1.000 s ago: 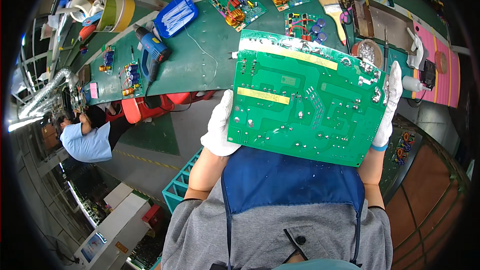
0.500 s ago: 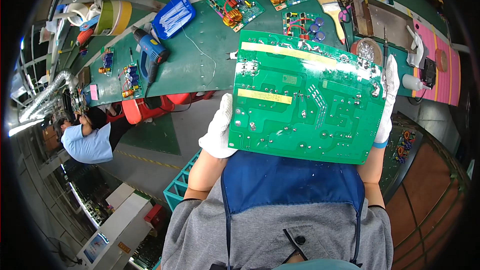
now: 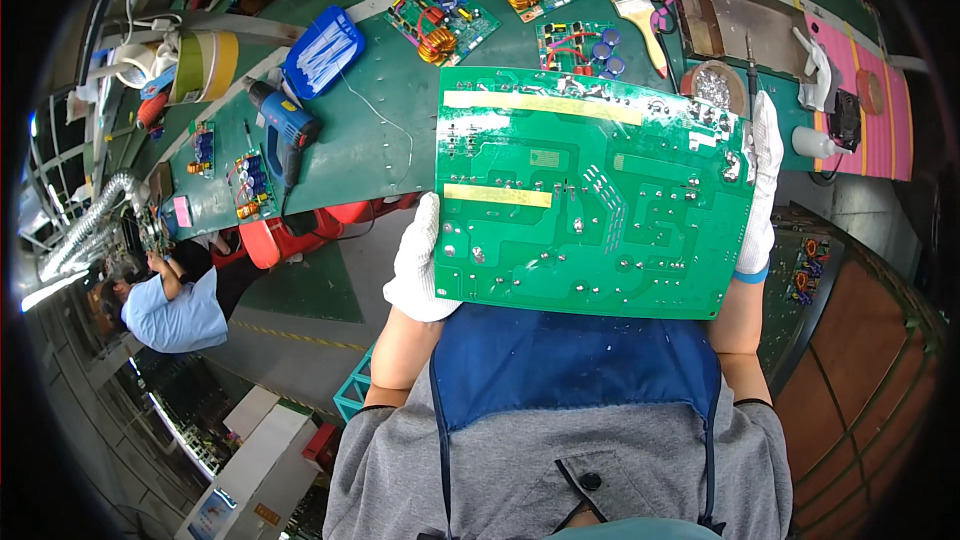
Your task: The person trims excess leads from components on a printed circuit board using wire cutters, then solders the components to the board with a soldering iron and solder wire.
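A large green circuit board (image 3: 590,230) is held up in front of my chest, its soldered side facing me. Two strips of yellow tape cross it, one along the far edge and a shorter one at the left. My left hand (image 3: 422,265), in a white glove, grips the board's left edge. On the right edge my gloved right hand (image 3: 762,190) is closed, its fingers partly hidden behind the board. Past the far edge, a smaller board with blue capacitors (image 3: 585,48) lies on the bench, partly covered by the large one.
On the green bench (image 3: 370,140) lie a heat gun (image 3: 285,120), a blue tray of white ties (image 3: 325,52), a brush (image 3: 640,20), a round tin of solder bits (image 3: 715,88) and a soldering iron (image 3: 752,70). A co-worker (image 3: 175,305) is at the far left.
The bench and its things appear shifted left as my view has turned slightly. Both hands keep their hold on the board, and the glare on it has moved.
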`<state>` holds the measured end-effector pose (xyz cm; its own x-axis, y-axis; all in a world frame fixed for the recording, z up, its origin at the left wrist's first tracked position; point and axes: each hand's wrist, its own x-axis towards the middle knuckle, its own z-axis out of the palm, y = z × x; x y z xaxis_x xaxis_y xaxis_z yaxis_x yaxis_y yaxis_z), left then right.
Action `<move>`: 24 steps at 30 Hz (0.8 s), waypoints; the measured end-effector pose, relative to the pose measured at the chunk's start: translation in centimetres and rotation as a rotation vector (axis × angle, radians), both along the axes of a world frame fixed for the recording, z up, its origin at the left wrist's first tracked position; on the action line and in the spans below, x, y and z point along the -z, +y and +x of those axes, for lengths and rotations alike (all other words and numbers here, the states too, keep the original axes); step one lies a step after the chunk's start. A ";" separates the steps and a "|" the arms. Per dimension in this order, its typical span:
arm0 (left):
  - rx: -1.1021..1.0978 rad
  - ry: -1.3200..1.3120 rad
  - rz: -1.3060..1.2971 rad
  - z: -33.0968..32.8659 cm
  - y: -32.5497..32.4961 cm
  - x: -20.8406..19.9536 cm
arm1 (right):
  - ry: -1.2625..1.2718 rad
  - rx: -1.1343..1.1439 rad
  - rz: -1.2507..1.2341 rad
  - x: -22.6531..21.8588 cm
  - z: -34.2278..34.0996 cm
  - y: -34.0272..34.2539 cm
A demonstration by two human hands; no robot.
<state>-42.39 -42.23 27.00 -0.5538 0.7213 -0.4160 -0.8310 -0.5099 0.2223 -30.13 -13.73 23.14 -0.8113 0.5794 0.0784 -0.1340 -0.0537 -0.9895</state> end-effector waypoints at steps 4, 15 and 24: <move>0.014 -0.015 -0.013 -0.1 0.4 -0.4 | -0.075 0.117 -0.083 -0.3 -0.5 0.0; -0.010 0.145 -0.116 0.0 0.6 0.1 | -0.083 0.194 -0.181 0.6 0.1 -0.1; -0.112 0.084 -0.316 -0.1 1.3 0.0 | -0.187 -0.047 -0.264 -2.3 -1.7 -0.3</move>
